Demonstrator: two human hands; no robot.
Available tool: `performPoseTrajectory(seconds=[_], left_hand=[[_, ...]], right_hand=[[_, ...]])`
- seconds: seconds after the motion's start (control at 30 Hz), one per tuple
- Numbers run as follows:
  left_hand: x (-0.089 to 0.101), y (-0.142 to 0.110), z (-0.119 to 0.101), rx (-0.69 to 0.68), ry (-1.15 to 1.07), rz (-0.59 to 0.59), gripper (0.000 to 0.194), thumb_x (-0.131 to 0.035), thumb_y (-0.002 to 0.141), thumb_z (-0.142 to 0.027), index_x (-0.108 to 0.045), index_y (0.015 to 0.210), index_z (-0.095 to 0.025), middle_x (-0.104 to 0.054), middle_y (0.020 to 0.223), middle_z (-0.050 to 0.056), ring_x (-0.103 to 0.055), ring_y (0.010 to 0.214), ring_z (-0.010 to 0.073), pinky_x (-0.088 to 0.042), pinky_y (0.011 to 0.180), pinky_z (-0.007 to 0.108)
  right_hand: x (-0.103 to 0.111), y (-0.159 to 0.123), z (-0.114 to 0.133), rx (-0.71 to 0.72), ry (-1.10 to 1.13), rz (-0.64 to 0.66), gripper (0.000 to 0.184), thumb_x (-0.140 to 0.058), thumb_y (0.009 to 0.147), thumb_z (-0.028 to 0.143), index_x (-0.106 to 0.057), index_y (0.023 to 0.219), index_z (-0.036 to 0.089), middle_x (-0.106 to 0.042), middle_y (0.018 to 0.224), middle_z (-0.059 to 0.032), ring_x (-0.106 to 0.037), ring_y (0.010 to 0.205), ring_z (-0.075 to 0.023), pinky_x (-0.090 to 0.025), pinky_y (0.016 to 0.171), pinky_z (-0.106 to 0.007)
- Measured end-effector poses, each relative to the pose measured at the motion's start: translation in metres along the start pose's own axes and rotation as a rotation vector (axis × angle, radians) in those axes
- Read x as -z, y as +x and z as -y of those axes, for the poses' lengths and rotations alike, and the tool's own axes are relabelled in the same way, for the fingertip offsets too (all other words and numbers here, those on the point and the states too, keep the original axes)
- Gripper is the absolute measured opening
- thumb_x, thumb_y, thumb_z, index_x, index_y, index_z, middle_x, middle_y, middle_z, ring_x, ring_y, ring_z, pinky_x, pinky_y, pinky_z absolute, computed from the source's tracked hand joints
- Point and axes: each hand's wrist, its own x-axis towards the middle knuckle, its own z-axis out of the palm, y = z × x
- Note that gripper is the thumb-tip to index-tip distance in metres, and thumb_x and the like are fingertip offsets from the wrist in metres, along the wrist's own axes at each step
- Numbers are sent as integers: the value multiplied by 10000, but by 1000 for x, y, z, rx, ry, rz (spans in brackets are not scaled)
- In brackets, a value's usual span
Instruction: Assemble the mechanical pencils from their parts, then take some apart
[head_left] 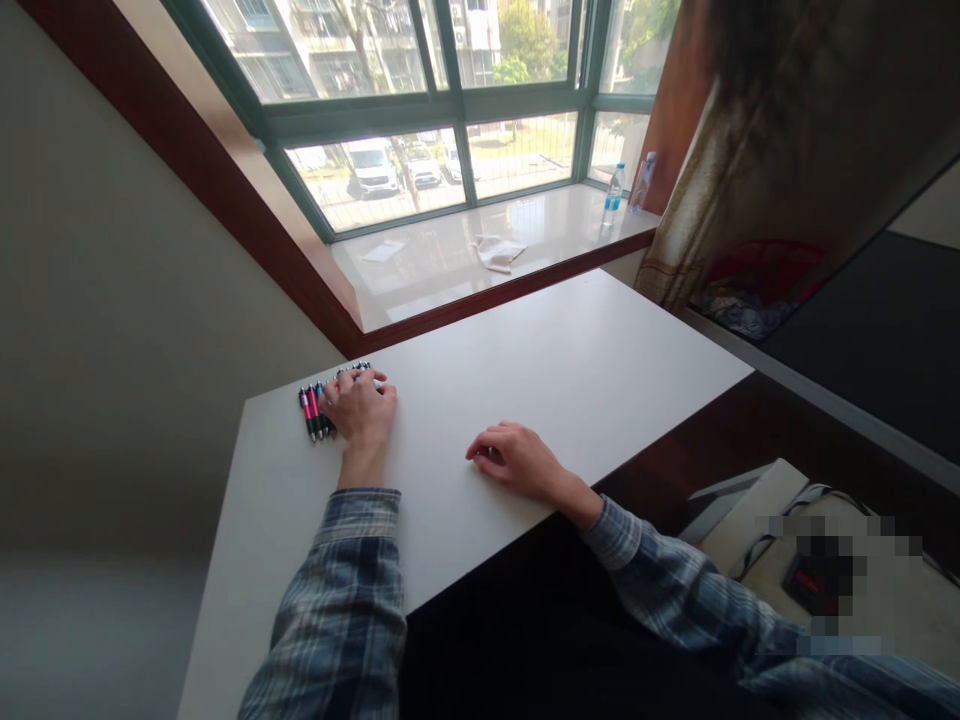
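Note:
A row of click pens [313, 410], with black grips and red, blue and other barrels, lies side by side near the table's far left edge. Over the right part of this row is my left hand [361, 408], its fingers bent down onto the pens and its thumb at the right side. The hand hides most of the pens beneath it. My right hand [517, 460] rests on the white table [555, 370] near its front edge. Its fingers are loosely curved, with a small gap between thumb and forefinger, and it holds nothing.
Behind the table runs a glossy windowsill [427, 265] bearing a crumpled cloth [499, 252], a blue-labelled bottle [613, 195] and another clear bottle [643, 182]. A wall [150, 300] stands at the left. At the lower right is a pale box-like surface [757, 500] with a cable.

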Motion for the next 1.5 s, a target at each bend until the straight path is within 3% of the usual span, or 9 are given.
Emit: performPoseTrajectory(seconds=[0.13, 0.27, 0.47, 0.6, 0.9, 1.1, 1.3, 1.4, 1.5], left_hand=[[0, -2, 0, -2, 2, -23, 197, -581, 897, -173, -737, 1017, -178, -646, 1225, 84, -440, 1186, 290, -288, 1088, 502], [-5, 1, 6, 39, 6, -36, 219, -564, 927, -249, -750, 991, -154, -648, 1249, 90, -436, 1189, 302, -276, 1105, 523], [1, 13, 31, 58, 24, -71, 374, -630, 866, -392, -735, 1192, -242, -601, 1336, 128, -424, 1272, 363, -253, 1133, 567], [11, 21, 51, 168, 29, 44, 485, -590, 868, -500, -681, 1310, -323, -541, 1455, 131, -386, 1360, 430, -285, 1107, 638], [24, 22, 84, 43, 15, 83, 425, -536, 934, -430, -683, 1325, -352, -565, 1493, 29, -394, 1406, 344, -348, 1138, 523], [24, 28, 89, 51, 11, 62, 423, -554, 933, -403, -686, 1328, -332, -571, 1487, 35, -381, 1413, 362, -340, 1140, 532], [20, 37, 94, 60, -27, 75, 430, -600, 918, -458, -696, 1317, -329, -568, 1488, 54, -387, 1403, 382, -330, 1143, 549], [30, 44, 102, 57, -43, 14, 442, -565, 947, -473, -691, 1330, -291, -590, 1456, 85, -427, 1371, 358, -347, 1142, 503], [48, 55, 123, 87, -7, -95, 444, -480, 991, -431, -687, 1324, -221, -638, 1364, 132, -508, 1272, 331, -411, 1071, 441]], right_hand=[[1, -4, -1, -2, 7, -2, 152, -652, 913, 118, -745, 959, 228, -707, 838, -8, -582, 821, -169, -422, 827, -292], [2, -3, -1, 1, 13, -6, 150, -646, 914, 122, -745, 956, 227, -706, 835, -8, -586, 827, -170, -426, 830, -295], [-1, 7, 11, 9, 13, -14, 151, -645, 899, 111, -739, 926, 226, -691, 788, -5, -580, 785, -173, -437, 805, -303], [-10, 16, 21, 16, 13, -4, 157, -626, 909, 127, -733, 905, 242, -707, 810, -16, -596, 804, -193, -448, 798, -325], [-24, 28, 33, -9, 22, 83, 158, -602, 921, 172, -731, 922, 263, -715, 867, -29, -614, 850, -219, -455, 807, -358], [-12, 44, 47, -5, 26, 228, 195, -583, 909, 140, -743, 928, 250, -728, 881, -25, -618, 883, -215, -453, 838, -353], [21, 94, 59, 89, 167, 520, 180, -613, 914, 195, -765, 990, 256, -741, 843, -3, -646, 748, -156, -484, 711, -261], [23, 141, 39, 174, 169, 409, 172, -596, 949, 264, -766, 958, 234, -740, 828, -10, -639, 727, -150, -480, 703, -258], [17, 181, -3, 164, 128, 130, 215, -576, 957, 313, -754, 952, 194, -691, 745, -18, -589, 665, -151, -459, 683, -278]])
